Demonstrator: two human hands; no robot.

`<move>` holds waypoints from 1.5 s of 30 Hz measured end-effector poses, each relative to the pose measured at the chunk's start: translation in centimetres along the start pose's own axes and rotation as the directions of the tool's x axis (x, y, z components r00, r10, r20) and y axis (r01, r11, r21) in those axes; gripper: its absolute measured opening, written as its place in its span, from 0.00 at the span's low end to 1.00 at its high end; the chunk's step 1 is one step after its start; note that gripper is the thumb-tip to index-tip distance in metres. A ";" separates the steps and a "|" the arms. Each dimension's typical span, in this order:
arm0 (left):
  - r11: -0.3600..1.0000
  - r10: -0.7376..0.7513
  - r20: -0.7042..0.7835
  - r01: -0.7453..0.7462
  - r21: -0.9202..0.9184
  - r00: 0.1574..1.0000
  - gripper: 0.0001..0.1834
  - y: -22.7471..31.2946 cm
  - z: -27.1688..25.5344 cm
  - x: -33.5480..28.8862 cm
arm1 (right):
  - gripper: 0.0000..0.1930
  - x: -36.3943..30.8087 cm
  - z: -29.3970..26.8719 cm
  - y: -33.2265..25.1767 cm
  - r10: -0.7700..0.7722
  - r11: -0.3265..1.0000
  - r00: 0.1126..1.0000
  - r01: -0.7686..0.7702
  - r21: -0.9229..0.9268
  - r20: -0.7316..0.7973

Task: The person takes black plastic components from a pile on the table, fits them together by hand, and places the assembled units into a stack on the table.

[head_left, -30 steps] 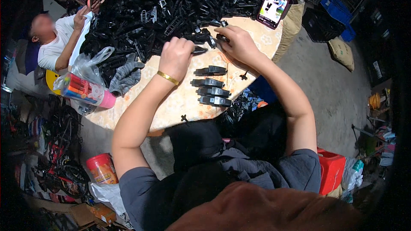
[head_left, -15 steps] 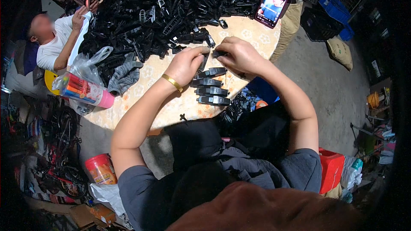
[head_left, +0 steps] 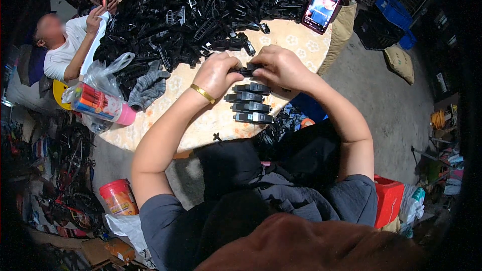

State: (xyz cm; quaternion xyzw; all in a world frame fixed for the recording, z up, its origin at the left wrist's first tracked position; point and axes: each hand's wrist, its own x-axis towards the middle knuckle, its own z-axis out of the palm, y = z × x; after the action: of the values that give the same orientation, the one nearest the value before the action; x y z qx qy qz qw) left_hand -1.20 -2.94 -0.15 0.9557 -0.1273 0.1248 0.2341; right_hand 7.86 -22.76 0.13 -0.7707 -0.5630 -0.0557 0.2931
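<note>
My left hand (head_left: 217, 76), with a gold bracelet at its wrist, and my right hand (head_left: 282, 68) meet over the table's edge area. Between their fingertips is a small black plastic part (head_left: 246, 70), gripped from both ends; the fingers cover much of it, so its exact kind cannot be told. Just below the hands, several similar black plastic pieces (head_left: 252, 107) lie side by side in a stacked row on the flowered tablecloth (head_left: 196, 120). Beyond the hands spreads a large heap of black plastic parts (head_left: 201, 15).
A phone (head_left: 322, 7) with a lit screen stands at the far right. To the left are a grey glove (head_left: 149, 88), a plastic bag (head_left: 103, 78) and a pink-based cup of markers (head_left: 103, 105). Another person (head_left: 70, 45) sits at the left, holding a phone. Blue crates (head_left: 391, 10) stand far right.
My hands have come together; the pieces each held apart before now meet between the fingertips. The top piece of the row has gone from slanted to level.
</note>
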 end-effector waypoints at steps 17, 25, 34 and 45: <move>0.991 -0.015 0.025 0.018 -0.134 1.000 0.11 -0.5 0.0 0.4 | 0.11 1.0 0.8 0.4 -0.081 0.989 0.995 0.073 0.125 0.060; 0.996 0.081 -0.244 -0.072 0.047 0.966 0.12 -2.2 -0.3 1.9 | 0.13 2.6 0.7 4.1 0.073 0.993 0.942 -0.098 -0.060 -0.327; 0.969 0.078 -0.259 -0.012 0.248 0.963 0.14 -4.0 0.5 2.6 | 0.12 3.8 1.0 7.7 0.186 0.885 0.970 -0.233 -0.404 -0.154; 0.998 0.021 -0.024 -0.023 -0.063 0.999 0.11 -0.1 0.3 0.0 | 0.11 1.1 1.0 2.7 0.391 0.861 0.918 -0.338 0.381 -0.069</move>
State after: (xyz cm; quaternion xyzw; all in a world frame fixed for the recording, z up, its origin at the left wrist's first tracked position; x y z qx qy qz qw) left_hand -1.11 -2.94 -0.44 0.9448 -0.1388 0.1346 0.2644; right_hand 10.44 -21.85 -1.27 -0.7901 -0.3846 0.0500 0.4747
